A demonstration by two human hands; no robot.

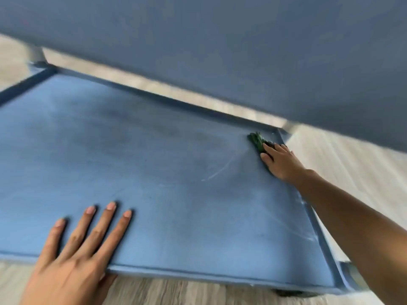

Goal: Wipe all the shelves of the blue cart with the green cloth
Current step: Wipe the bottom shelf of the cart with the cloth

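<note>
A lower shelf (143, 155) of the blue cart fills the view, with raised rims on all sides. Its far right corner holds the green cloth (258, 140), bunched up and pressed flat under my right hand (280, 161), whose fingers lie on top of it. My left hand (81, 245) rests flat on the near edge of the shelf, fingers spread on the surface and thumb hooked under the rim. Faint pale streaks mark the shelf near the cloth and along the right side.
The underside of the shelf above (242, 51) hangs close over the far part, leaving a narrow gap. A metal post (350, 275) stands at the near right corner. Light wood floor (352, 164) surrounds the cart. A dark wheel (293, 293) shows below the near rim.
</note>
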